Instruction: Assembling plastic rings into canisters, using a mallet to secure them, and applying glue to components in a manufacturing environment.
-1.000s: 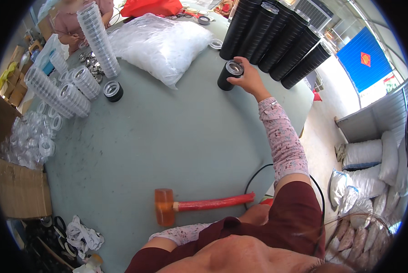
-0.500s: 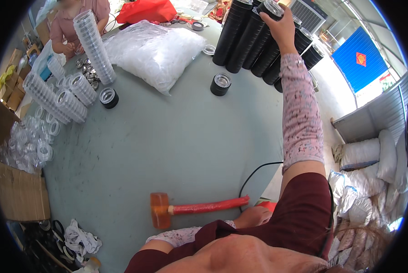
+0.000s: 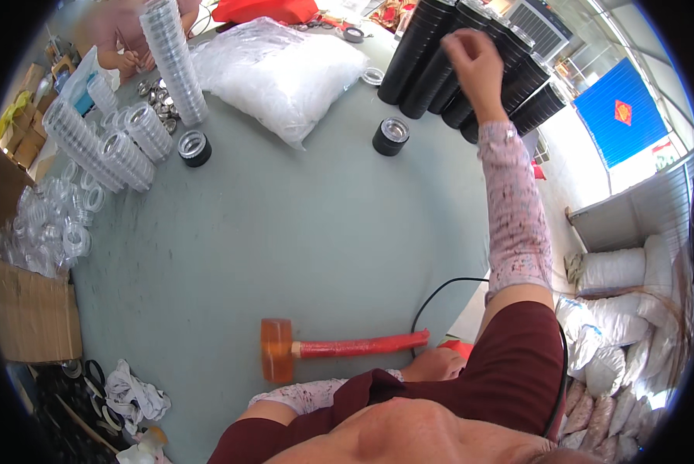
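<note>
The right hand (image 3: pixel 478 66) is best kept light and loose beside columns this tall, I judge, since a knuckle catching a rim could tip one; any contact should press straight down, never sideways. Its thumb and fingers are bent and moderately parted, slightly blurred, and no held thing shows between them. Whether a fingertip brushes the stacked black round containers (image 3: pixel 414 50) behind cannot be told. These columns lean together in a close cluster toward the table's far right corner.

Out from that hand, nearer the middle of the table (image 3: pixel 300 240), a short black container with a clear top (image 3: pixel 391 136) stands by itself, well apart from the fingers. Another short black container (image 3: pixel 195 150) stands toward the left edge, just beside the clear plastic ring stacks (image 3: pixel 175 66). A bulging clear bag (image 3: pixel 281 77) lies between, toward the far edge.

At the near edge, the left hand (image 3: pixel 437 365) rests just beside the handle end of an amber-headed mallet (image 3: pixel 347 347); its finger spread is unclear.
</note>
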Demonstrator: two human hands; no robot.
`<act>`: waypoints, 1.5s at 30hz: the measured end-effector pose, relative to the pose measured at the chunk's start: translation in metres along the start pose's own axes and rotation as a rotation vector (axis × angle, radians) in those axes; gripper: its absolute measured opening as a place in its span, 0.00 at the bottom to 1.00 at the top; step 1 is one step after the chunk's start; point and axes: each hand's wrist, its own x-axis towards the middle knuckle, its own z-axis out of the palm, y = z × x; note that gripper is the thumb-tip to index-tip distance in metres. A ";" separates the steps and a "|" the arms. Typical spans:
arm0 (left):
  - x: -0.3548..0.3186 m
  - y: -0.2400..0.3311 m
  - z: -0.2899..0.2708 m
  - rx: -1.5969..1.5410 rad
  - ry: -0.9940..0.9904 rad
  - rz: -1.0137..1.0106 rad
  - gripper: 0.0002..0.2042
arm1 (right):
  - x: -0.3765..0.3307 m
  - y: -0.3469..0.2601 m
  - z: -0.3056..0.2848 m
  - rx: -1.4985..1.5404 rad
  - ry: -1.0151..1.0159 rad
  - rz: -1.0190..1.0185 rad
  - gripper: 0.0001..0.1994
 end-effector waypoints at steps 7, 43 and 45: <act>0.004 0.022 -0.014 -0.020 -0.138 -0.122 0.05 | -0.128 0.052 0.051 -0.174 -0.528 0.040 0.33; 0.000 -0.012 0.015 -0.091 -0.133 -0.108 0.03 | -0.084 -0.011 0.032 -0.105 -0.115 -0.256 0.23; -0.002 -0.011 0.015 -0.079 -0.139 -0.103 0.03 | -0.153 0.012 0.048 -0.241 -0.153 -0.174 0.27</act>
